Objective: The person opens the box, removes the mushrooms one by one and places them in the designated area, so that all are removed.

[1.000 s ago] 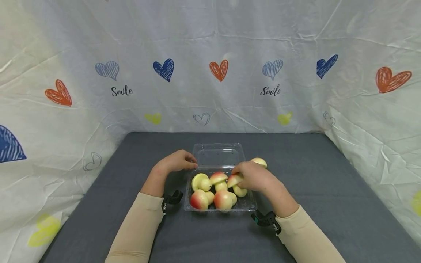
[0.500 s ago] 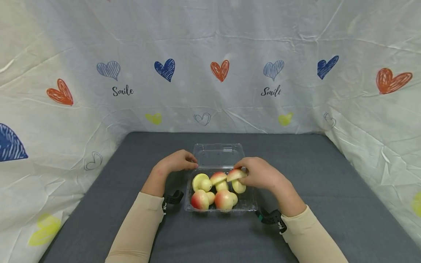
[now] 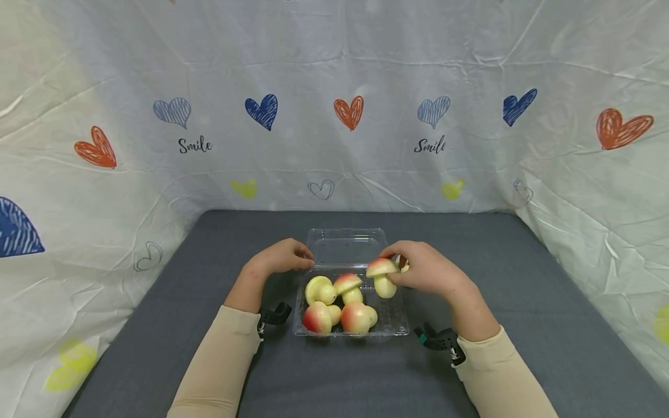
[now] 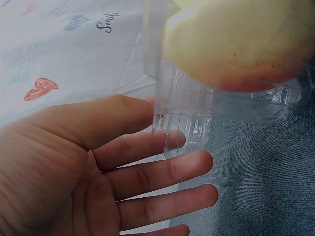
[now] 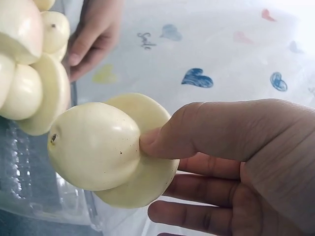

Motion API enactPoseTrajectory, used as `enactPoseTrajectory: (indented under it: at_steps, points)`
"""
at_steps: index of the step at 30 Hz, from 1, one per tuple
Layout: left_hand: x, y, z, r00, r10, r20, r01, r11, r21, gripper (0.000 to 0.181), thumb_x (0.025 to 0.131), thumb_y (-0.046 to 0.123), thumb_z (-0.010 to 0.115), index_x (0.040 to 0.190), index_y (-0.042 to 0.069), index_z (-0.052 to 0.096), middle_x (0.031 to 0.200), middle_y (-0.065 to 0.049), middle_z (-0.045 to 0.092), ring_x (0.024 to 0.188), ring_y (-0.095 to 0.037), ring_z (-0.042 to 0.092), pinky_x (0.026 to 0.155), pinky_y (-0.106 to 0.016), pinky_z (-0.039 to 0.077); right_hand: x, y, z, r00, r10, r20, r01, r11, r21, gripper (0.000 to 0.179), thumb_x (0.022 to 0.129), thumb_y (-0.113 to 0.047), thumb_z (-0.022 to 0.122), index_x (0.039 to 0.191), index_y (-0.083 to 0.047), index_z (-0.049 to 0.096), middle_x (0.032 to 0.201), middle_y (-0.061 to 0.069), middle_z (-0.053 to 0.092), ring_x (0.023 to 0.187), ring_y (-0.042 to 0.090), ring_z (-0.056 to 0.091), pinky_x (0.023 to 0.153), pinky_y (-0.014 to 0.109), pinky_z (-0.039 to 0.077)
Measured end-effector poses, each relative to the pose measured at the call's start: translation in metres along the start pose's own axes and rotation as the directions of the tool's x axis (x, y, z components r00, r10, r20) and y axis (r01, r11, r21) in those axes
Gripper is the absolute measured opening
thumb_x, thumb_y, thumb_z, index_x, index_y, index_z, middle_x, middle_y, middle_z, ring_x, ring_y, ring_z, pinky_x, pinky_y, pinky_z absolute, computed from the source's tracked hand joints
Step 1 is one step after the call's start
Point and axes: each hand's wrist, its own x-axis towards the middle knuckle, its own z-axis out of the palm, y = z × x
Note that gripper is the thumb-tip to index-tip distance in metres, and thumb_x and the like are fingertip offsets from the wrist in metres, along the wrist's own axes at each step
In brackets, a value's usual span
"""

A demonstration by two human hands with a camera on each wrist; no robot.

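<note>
A clear plastic box stands on the table, its lid folded back. Several mushroom-shaped pieces with red-and-yellow caps lie inside. My left hand is at the box's back left corner; in the left wrist view its thumb and index finger pinch the plastic edge, the other fingers extended. My right hand holds another mushroom-shaped piece over the box's right side, thumb at the stem and fingers behind the cap. Behind the right hand, a further pale piece is mostly hidden.
A dark grey cloth covers the table. White sheeting printed with hearts and "Smile" hangs at the back and both sides. Black straps with cameras are on both wrists.
My right hand has lifted the mushroom-shaped piece from the back right of the box and moved up and right with it. The left hand stays at the box corner.
</note>
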Motion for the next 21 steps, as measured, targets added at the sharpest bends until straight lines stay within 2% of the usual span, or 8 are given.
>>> enactPoseTrajectory:
  at_steps: [3, 10, 21]
  points:
    - [0.0, -0.001, 0.0, 1.0, -0.005, 0.0, 0.005, 1.0, -0.006, 0.031, 0.1, 0.027, 0.07, 0.123, 0.007, 0.074, 0.107, -0.002, 0.071, 0.095, -0.02, 0.066, 0.084, -0.042, 0.056, -0.003, 0.001, -0.006, 1.0, 0.012, -0.021, -0.011, 1.0, 0.021, 0.036, 0.085, -0.011, 0.072, 0.12, -0.012, 0.072, 0.107, -0.002, 0.067, 0.095, 0.03, 0.06, 0.068, 0.037, 0.05]
    - [0.001, -0.001, 0.0, 1.0, -0.003, 0.0, 0.003, 1.0, -0.006, 0.031, 0.1, 0.027, 0.07, 0.123, 0.007, 0.074, 0.107, -0.003, 0.071, 0.095, -0.02, 0.066, 0.084, -0.042, 0.056, -0.007, 0.01, -0.017, 0.998, 0.038, -0.056, -0.037, 0.999, 0.019, 0.038, 0.087, -0.013, 0.072, 0.124, -0.009, 0.07, 0.107, 0.001, 0.067, 0.089, 0.022, 0.058, 0.066, 0.036, 0.05]
    - [0.001, -0.001, 0.0, 1.0, 0.0, 0.007, 0.0, 1.0, -0.001, 0.032, 0.1, 0.028, 0.069, 0.124, 0.007, 0.074, 0.108, -0.003, 0.071, 0.095, -0.019, 0.066, 0.084, -0.042, 0.056, -0.017, 0.024, -0.034, 0.989, 0.133, -0.068, -0.133, 0.991, 0.003, 0.036, 0.093, -0.019, 0.072, 0.128, -0.012, 0.067, 0.104, 0.003, 0.067, 0.092, 0.023, 0.06, 0.069, 0.037, 0.05]
